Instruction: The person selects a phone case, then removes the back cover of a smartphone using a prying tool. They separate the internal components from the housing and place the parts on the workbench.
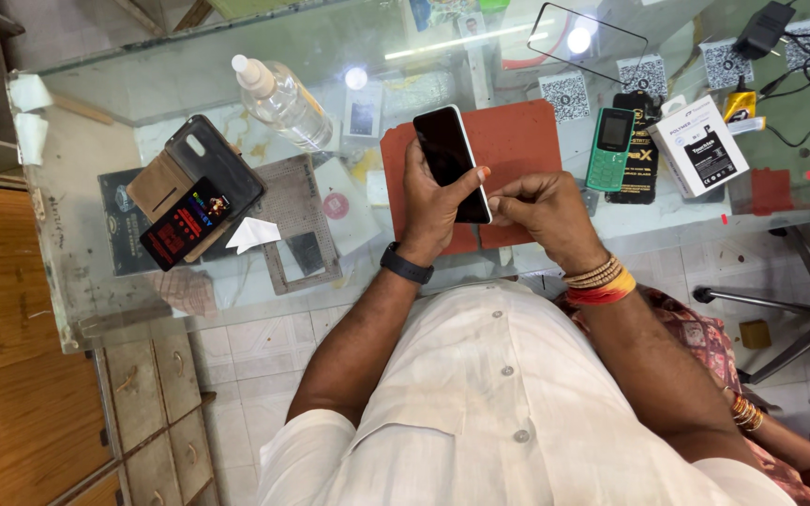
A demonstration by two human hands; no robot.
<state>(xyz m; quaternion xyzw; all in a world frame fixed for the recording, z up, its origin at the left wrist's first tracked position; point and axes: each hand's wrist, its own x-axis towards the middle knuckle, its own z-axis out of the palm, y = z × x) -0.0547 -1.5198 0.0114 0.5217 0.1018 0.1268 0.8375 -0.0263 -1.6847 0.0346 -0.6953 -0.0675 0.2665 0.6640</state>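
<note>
The person in the white buttoned shirt (480,412) is leaning over a glass-topped counter (96,187), and the left hand (433,201), with a dark band on its wrist, is gripping a slim black-screened smartphone with a white edge (454,159), fingers wrapped behind it and the thumb lying across the lower glass. The right hand (541,206), wearing bead and thread bangles, is pinching with closed fingertips at the phone's lower right corner; whether anything thin is caught between them I cannot tell. The phone is being held in the air just above a red rectangular rubber work mat (517,141), not resting on it. The hold looks one-handed, so a hard pull at that corner is risking twisting the phone out of the grip and onto the mat or the glass. The thumb pressing on the screen is probably leaving smears. Further out, a clear plastic spray bottle (281,101) is lying on its side to the left, and a sweeping elbow could roll it. A green keypad phone (609,148) and a small white box (702,145) are sitting near the right hand.
</note>
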